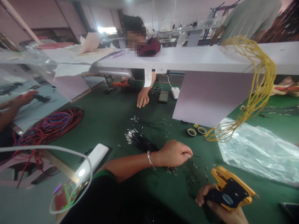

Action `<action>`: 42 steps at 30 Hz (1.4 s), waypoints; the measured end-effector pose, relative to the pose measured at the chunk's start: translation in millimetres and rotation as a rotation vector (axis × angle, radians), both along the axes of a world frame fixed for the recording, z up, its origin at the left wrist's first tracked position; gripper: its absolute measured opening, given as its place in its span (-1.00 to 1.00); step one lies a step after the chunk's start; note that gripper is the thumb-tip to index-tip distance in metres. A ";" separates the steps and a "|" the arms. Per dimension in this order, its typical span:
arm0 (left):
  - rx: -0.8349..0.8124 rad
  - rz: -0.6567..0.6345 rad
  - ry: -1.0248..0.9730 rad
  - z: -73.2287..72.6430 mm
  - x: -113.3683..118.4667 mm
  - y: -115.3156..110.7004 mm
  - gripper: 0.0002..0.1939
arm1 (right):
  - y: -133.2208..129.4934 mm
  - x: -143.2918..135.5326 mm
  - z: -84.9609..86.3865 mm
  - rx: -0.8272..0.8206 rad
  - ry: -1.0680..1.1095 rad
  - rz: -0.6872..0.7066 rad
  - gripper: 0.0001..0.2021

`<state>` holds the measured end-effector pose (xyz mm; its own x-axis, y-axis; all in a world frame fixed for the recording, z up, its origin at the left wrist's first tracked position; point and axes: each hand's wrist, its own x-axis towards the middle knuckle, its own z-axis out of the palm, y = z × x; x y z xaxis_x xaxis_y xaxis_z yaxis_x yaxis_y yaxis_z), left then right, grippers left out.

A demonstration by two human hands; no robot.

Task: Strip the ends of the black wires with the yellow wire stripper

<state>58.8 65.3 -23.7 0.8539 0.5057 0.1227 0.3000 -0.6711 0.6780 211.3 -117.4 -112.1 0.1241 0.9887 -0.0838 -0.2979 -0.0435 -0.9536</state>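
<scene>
My left hand (174, 153), with a silver bracelet on its wrist, is closed in a pinch on a thin black wire (198, 156) whose end sticks out to the right. Wrapped in my right hand (217, 202) at the lower right is a yellow and black wire stripper (230, 191), its jaw end pointing up and left. The jaws and the wire are apart. Behind my left wrist lies a bundle of black wires (140, 139) with bright metal ends. Small wire scraps (192, 177) are scattered between my two hands.
Two tape rolls (192, 133) lie beyond my left hand, near a clear plastic bag (254, 152) and hanging yellow wires (254, 93). Across the green table a co-worker's hand (143, 98) rests under the white shelf (187, 59). Red and blue cable coils (53, 124) and a white power bank (93, 160) are left.
</scene>
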 end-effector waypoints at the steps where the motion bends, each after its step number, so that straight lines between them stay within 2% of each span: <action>1: 0.001 -0.001 0.000 -0.1 0.1 0.0 -0.84 | -0.1 -0.5 0.1 -0.006 -0.005 -0.015 -0.79; 4: 0.009 0.003 0.010 0.1 0.2 -0.2 -0.84 | -0.9 -2.8 0.6 -0.038 -0.026 -0.058 -0.75; 14: 0.011 0.009 0.027 0.7 0.9 -1.2 -0.85 | -0.8 -4.4 2.9 -0.059 0.017 -0.082 -0.70; 25: -0.004 0.014 0.028 -3.5 1.1 -2.0 -0.83 | -1.6 -4.1 -0.5 -0.042 -0.001 -0.064 -0.81; 31: 0.005 -0.024 0.057 -6.2 2.4 -3.0 -0.83 | -0.5 -5.5 1.1 -0.028 0.005 -0.062 -0.85; 37: -0.002 -0.052 0.051 -3.0 2.1 -3.3 -0.83 | 3.6 -7.8 3.0 -0.007 -0.017 -0.082 -0.89; 42: -0.045 -0.006 0.044 -0.4 2.9 -1.6 -0.84 | 8.0 -6.7 -1.4 -0.010 -0.029 -0.066 -0.86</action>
